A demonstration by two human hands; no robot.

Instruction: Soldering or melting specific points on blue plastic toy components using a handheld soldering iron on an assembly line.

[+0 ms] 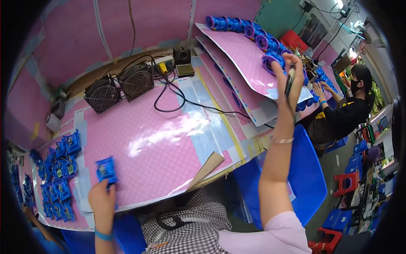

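My left hand [101,198] pinches a blue plastic part [106,168] by its near edge, over the left front of the pink table mat. My right hand [292,78] is raised at the far right, beside several blue round parts with purple rims [272,62] on a stacked pink sheet [237,46]. A slim, dark-handled soldering iron [289,80] lies between its fingers, with its cord along the wrist. The thumb is spread towards the nearest round part; whether it touches cannot be made out. The iron's tip is not clearly seen.
Two black fans [102,95] stand at the back, near a black holder with a sponge tray [185,70]. A black cord [182,103] crosses the pink mat [139,148]. Rows of blue parts [59,190] lie left. A co-worker [344,114] sits right, beyond a blue bin [306,178].
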